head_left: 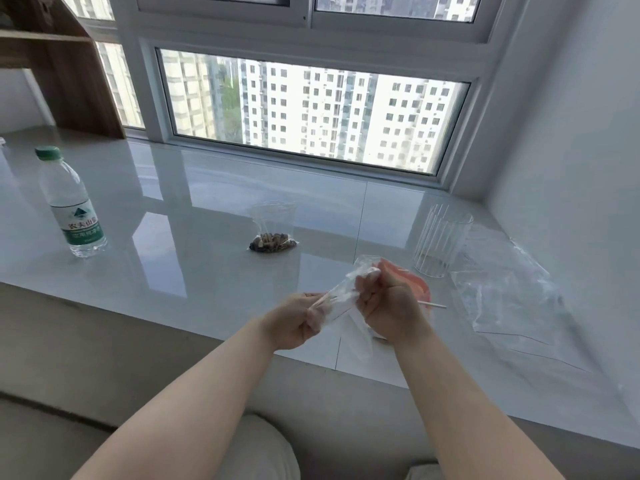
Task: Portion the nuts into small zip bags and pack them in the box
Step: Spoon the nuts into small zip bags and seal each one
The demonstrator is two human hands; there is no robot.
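Right now both hands meet just above the near edge of the glossy white windowsill (207, 202), each pinching 1 end of the same clear small zip bag (341, 294): the left hand (298, 320) has its fingers curled round the bag's lower end, and the right hand (388, 306) grips the upper end, with the plastic stretched slantwise between them and no nuts visible inside it. Directly behind the right hand, towards 1 o'clock, an orange-pink object (420, 284) lies on the sill, mostly hidden, with a thin white stick (433, 305) poking out to the right. Further out at 1 o'clock stands a ribbed clear glass (441, 244), upright, and just beside it at 3 o'clock lie crumpled clear plastic bags (509, 292). At 11 o'clock from the hands, well apart, a filled bag of nuts (273, 242) sits on the sill with its top standing up. Far off at 10 o'clock a water bottle (71, 206) with a green cap stands upright. Beyond, at 12 o'clock, the window (311, 112) shows apartment blocks
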